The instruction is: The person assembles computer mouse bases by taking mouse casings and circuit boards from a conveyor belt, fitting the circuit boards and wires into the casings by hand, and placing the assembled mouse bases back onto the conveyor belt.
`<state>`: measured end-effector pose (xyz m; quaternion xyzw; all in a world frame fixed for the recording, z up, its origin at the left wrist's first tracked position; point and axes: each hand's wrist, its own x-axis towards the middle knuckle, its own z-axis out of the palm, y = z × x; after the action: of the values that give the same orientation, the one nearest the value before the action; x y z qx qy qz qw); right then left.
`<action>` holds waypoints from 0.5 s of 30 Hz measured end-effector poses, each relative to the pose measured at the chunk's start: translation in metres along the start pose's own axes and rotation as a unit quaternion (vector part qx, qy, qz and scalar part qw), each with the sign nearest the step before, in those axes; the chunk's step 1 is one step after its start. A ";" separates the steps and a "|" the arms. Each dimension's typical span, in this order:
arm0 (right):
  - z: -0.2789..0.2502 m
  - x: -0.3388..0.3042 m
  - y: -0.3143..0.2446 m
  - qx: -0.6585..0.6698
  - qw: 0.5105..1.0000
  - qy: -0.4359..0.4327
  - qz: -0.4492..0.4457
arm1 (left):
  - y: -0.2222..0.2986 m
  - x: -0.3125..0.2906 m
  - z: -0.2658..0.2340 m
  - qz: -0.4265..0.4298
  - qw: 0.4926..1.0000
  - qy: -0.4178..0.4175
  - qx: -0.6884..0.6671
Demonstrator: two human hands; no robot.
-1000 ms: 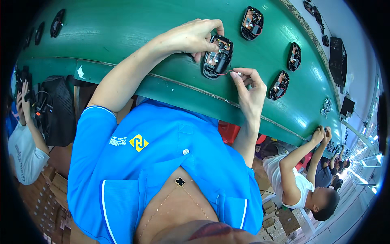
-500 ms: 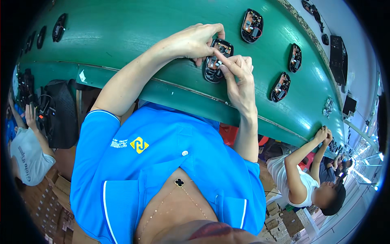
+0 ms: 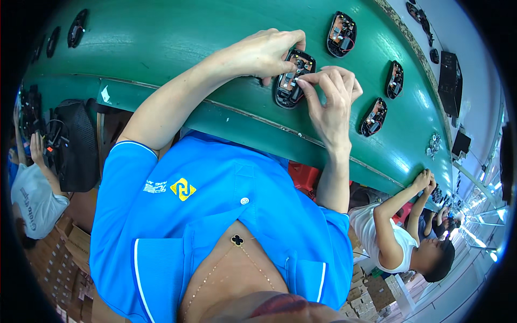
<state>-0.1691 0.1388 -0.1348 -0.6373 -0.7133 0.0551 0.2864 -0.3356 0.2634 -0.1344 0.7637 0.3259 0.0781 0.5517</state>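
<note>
An opened computer mouse (image 3: pixel 292 89) lies on the green worktop, its circuit board and parts bared inside the black shell. My left hand (image 3: pixel 271 54) is curled round its far left side, the thumb reaching over the board. From the right, my right hand (image 3: pixel 328 94) brings thumb and forefinger together over the middle of the board, at a small white piece like a connector. Whether those fingertips grip that piece or only touch it is too small to tell. Another opened mouse (image 3: pixel 341 34) rests a little beyond my right hand.
Two more opened mice (image 3: pixel 395 79) (image 3: pixel 372 117) lie to the right, and dark shells (image 3: pixel 77 28) stand far left. A pile of small metallic parts (image 3: pixel 433 145) sits near a co-worker (image 3: pixel 401 231), whose hands are at the bench. A dark bag (image 3: pixel 78 145) hangs at left.
My right hand has shifted slightly right, its forefinger drawing back from my left hand to meet the thumb over the board. My left hand stays on the mouse.
</note>
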 end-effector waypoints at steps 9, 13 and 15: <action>-0.022 0.022 0.002 -0.012 0.988 -0.136 -0.078 | -0.006 -0.002 0.007 0.028 0.999 0.029 0.032; -0.024 0.026 -0.003 -0.052 0.981 -0.162 -0.088 | -0.006 -0.002 0.005 0.028 0.998 0.028 0.042; -0.025 0.031 -0.007 -0.066 0.979 -0.172 -0.091 | -0.006 -0.003 0.004 0.028 0.998 0.028 0.044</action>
<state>-0.1640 0.1593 -0.1011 -0.5678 -0.8092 0.0905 0.1208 -0.3387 0.2595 -0.1400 0.7937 0.3228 0.1002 0.5058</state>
